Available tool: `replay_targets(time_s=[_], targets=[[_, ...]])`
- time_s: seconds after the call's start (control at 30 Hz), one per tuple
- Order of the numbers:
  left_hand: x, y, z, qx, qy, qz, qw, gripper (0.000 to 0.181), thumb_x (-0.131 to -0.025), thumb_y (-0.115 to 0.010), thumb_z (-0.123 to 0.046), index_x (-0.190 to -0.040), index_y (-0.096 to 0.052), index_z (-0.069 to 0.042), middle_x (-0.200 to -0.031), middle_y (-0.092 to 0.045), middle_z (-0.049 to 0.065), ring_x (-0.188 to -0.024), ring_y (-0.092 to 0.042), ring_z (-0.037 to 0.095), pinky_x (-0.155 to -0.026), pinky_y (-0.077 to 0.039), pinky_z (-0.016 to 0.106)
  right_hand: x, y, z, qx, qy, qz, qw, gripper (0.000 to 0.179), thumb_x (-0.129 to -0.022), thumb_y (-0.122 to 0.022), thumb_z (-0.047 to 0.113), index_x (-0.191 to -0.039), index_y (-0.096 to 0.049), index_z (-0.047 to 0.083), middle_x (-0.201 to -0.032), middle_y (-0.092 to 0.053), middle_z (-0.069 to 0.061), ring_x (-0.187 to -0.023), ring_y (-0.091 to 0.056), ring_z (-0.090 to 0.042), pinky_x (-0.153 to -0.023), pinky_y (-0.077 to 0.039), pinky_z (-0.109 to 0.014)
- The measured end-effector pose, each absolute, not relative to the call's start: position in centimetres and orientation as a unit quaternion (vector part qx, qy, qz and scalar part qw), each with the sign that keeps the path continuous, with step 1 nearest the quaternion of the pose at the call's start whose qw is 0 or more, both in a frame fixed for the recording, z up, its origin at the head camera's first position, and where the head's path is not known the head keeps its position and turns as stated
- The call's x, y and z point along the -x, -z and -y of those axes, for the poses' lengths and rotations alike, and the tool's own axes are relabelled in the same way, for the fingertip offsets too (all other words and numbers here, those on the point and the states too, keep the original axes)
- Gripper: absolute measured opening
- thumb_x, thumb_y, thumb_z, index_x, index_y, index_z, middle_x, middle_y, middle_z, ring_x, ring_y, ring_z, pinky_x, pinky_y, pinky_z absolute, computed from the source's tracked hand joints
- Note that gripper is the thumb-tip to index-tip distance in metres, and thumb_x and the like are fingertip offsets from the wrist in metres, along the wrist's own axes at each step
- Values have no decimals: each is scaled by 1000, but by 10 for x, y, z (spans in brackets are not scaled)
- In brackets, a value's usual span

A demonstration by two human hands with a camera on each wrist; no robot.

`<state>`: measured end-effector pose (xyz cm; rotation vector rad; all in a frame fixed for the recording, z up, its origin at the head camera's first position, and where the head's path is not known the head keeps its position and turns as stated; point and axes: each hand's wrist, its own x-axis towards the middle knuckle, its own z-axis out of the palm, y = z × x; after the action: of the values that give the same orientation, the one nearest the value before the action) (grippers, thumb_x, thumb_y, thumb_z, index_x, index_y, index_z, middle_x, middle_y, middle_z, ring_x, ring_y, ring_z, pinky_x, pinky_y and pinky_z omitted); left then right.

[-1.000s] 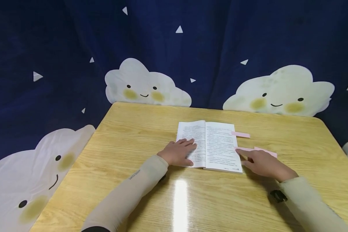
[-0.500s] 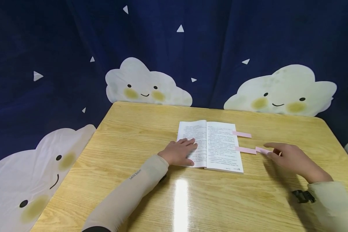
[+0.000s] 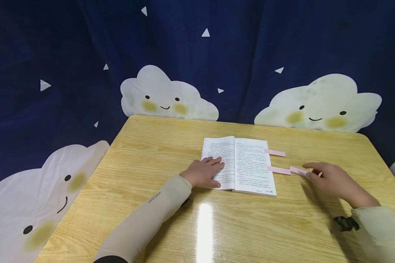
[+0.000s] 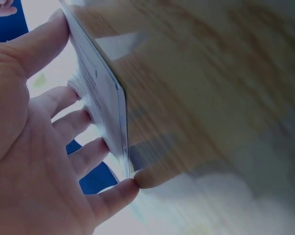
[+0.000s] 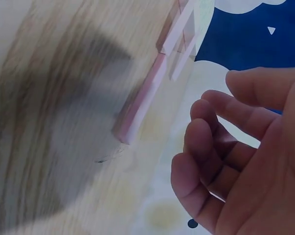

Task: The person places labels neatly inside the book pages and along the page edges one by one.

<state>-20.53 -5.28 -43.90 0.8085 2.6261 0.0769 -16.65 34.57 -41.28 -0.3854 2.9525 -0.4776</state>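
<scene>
An open book (image 3: 252, 166) lies on the wooden table, its printed pages facing up. Spread over the lower part of the left page is my left hand (image 3: 202, 173); its wrist view shows the fingers along the book's edge (image 4: 105, 93). Two pink paper strips stick out from the right page, an upper strip (image 3: 275, 152) and a lower strip (image 3: 279, 170). A third pink strip (image 3: 298, 171) lies on the table, end to end with the lower one. My right hand (image 3: 334, 182) hovers just right of it, fingers loosely bent with nothing in them; the right wrist view shows a gap to the strip (image 5: 142, 100).
The light wooden table (image 3: 151, 149) has rounded far corners. Behind it hangs a dark blue curtain (image 3: 184, 44) with smiling clouds and small white triangles. A bright light reflection falls on the tabletop in front of the book.
My right hand has moved from the page's right edge out to the right, uncovering the lower strip and part of the third strip. The left hand stays on the page.
</scene>
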Motion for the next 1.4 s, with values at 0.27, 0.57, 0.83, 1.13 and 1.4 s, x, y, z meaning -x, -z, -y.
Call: replay_targets(time_s=[0.27, 0.57, 0.83, 1.13, 1.4], targets=[[205, 438, 53, -289, -28, -937, 195, 78, -94, -59, -55, -159, -23, -31, -168, -15, -9, -156, -18, 22, -119, -29, 56, 170, 418, -349, 128, 141, -981, 49, 39, -97, -63, 21, -124, -64, -7, -84, -67, -6, -66, -52, -11, -57, -41, -29], [207, 442, 53, -288, -28, -937, 193, 79, -94, -59, -56, -159, -23, -31, -168, -14, -9, -156, -18, 21, -119, -29, 56, 178, 432, -355, 126, 118, -985, 15, 31, -89, -67, 16, -112, -70, -5, -93, -67, -20, -78, -62, -30, -67, -50, -49], [207, 442, 53, -290, -30, -937, 193, 78, -94, -59, -56, -159, -23, -31, -169, -14, -9, -156, -18, 22, -119, -29, 55, 184, 443, -360, 116, 107, -987, 19, 27, -87, -69, 13, -109, -69, -4, -86, -65, -15, -74, -57, -25, -64, -47, -43], [206, 442, 53, -288, -33, -937, 196, 78, -94, -59, -56, -159, -23, -32, -169, -13, -9, -156, -17, 21, -119, -28, 55, 183, 452, -363, 110, 99, -989, 24, 26, -84, -73, 10, -105, -70, -4, -81, -63, -11, -71, -53, -20, -63, -45, -38], [206, 442, 53, -286, -33, -937, 196, 78, -94, -59, -55, -159, -23, -32, -168, -14, -9, -156, -17, 21, -120, -28, 55, 182, 449, -369, 102, 108, -988, 47, 28, -83, -73, 11, -106, -71, -6, -82, -67, -9, -71, -56, -19, -66, -48, -40]])
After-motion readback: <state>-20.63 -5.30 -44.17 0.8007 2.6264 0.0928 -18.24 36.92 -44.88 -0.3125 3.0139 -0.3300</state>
